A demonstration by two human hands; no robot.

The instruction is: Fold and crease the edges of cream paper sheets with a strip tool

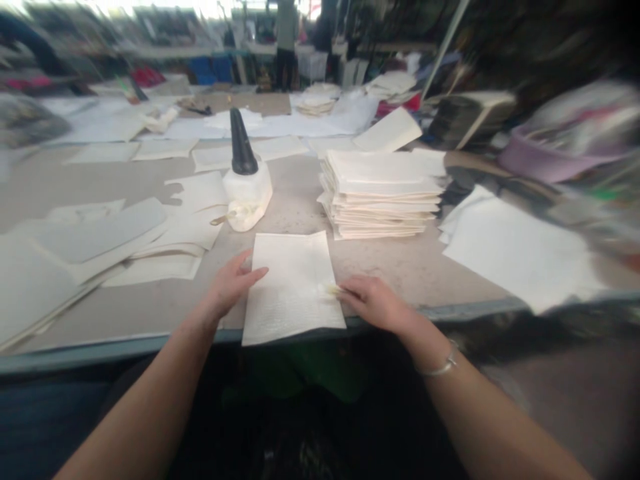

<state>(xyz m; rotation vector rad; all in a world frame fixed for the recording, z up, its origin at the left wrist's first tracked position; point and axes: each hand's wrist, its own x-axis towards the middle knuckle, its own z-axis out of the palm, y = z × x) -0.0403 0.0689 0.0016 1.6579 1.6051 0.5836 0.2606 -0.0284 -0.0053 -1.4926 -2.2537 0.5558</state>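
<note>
A cream-white sheet (293, 267) lies in front of me, its near end jutting past the table edge. My left hand (235, 283) rests at its left side, thumb on top and fingers apart. At the right side, my right hand (373, 300) is closed on a small brush (330, 290), whose pale tip touches the sheet; motion blur softens its outline. Beyond the sheet stands a white container (257, 183) with smeared white residue at its front and a black cone-shaped piece (241, 143) upright on it.
A tall stack of cream sheets (383, 200) stands right of the container. Loose white sheets (520, 247) lie farther right, and cut pieces (165, 257) overlap on the left. A purple basin (540, 153) sits at the far right. A person (287, 40) stands in the background.
</note>
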